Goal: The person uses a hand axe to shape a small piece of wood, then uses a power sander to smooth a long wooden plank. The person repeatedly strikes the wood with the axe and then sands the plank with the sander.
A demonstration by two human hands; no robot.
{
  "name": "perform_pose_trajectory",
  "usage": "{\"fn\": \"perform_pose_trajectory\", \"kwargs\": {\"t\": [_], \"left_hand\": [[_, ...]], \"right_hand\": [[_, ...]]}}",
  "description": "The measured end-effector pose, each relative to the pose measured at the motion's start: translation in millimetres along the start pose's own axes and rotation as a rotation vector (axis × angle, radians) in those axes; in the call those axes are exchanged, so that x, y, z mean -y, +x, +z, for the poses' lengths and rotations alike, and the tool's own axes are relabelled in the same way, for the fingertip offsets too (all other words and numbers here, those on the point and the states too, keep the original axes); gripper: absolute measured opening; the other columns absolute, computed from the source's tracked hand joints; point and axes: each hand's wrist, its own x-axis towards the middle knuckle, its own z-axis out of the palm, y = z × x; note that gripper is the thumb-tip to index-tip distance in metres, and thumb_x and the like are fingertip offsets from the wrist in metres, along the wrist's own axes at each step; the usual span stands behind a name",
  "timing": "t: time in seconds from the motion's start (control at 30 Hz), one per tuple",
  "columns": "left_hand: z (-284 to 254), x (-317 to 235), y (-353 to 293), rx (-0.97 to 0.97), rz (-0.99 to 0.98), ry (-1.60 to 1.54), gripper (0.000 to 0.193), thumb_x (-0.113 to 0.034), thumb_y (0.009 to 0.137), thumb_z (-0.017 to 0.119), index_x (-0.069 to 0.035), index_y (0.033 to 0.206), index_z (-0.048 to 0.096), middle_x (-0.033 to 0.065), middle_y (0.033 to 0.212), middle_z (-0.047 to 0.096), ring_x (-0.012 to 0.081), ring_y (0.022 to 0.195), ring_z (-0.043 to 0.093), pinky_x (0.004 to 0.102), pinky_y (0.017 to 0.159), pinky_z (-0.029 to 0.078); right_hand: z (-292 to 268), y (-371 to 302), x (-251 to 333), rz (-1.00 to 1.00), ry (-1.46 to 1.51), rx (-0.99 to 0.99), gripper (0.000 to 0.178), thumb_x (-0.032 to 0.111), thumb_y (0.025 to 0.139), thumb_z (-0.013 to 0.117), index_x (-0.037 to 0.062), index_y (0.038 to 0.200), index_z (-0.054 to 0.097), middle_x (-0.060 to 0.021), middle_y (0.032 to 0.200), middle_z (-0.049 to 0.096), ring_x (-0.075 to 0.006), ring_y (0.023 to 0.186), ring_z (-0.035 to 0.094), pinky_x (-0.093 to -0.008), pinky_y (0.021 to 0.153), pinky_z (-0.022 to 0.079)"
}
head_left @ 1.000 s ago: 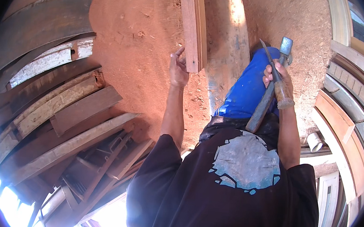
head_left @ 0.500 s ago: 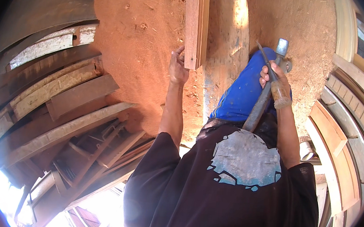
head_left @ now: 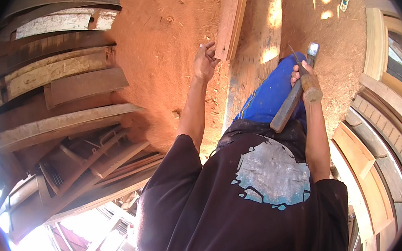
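Note:
My left hand (head_left: 205,63) is beside the near end of a reddish-brown wooden beam (head_left: 231,25). Its fingers are apart, with the tips close against the beam's left side; whether they touch it I cannot tell. In my right hand (head_left: 305,73), above my right thigh, two tools are gripped together. One is a chisel (head_left: 313,94) with a worn wooden handle and a thin dark blade pointing forward. The other is a hammer (head_left: 286,109), its shiny metal head pointing away and its dark handle slanting back toward my lap.
Beneath the beam and beside my leg runs a wide worn plank (head_left: 253,49). Reddish sawdust covers the ground (head_left: 164,50). Stacked boards (head_left: 85,84) crowd the left side, and wooden frames (head_left: 365,187) stand along the right. A small socket block (head_left: 344,4) lies far right.
The view has shifted, so the beam sits farther forward and right. My left hand's fingers have loosened and spread beside the beam's end. My right hand still holds both tools.

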Motion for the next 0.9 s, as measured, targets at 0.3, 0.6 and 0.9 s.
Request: {"fn": "perform_pose_trajectory", "kwargs": {"t": [0.3,0.6,0.9], "left_hand": [[-7.8,6.7,2.3,0.018,0.018,-0.019,0.060,-0.048,0.111,0.030,0.003,0.140,0.046,0.0189,0.126,0.067,0.0298,0.116,0.065,0.0451,0.107,0.049],[-17.8,-2.2,11.7,0.126,-0.004,0.103,0.062,-0.051,0.111,0.028,0.002,0.136,0.049,0.0194,0.122,0.068,0.0306,0.111,0.067,0.0467,0.103,0.051],[6.7,-45.5,10.8,0.189,-0.013,0.312,0.073,-0.059,0.107,0.033,0.002,0.145,0.044,0.0252,0.124,0.065,0.0323,0.111,0.066,0.0463,0.099,0.051]], "right_hand": [[-2.7,-3.4,-8.5,-0.112,-0.055,-0.095,0.022,0.029,0.096,0.072,0.0077,0.096,0.064,-0.0046,0.082,0.067,-0.0133,0.065,0.064,-0.0307,0.062,0.057],[-13.4,-9.7,-19.6,-0.168,-0.012,-0.132,0.024,0.029,0.094,0.075,0.0075,0.097,0.064,-0.0043,0.082,0.068,-0.0132,0.063,0.064,-0.0299,0.060,0.057],[-12.8,-18.6,-26.2,-0.252,-0.006,-0.100,0.026,0.027,0.093,0.074,0.0085,0.107,0.062,-0.0063,0.085,0.070,-0.0144,0.064,0.064,-0.0310,0.061,0.058]]}}
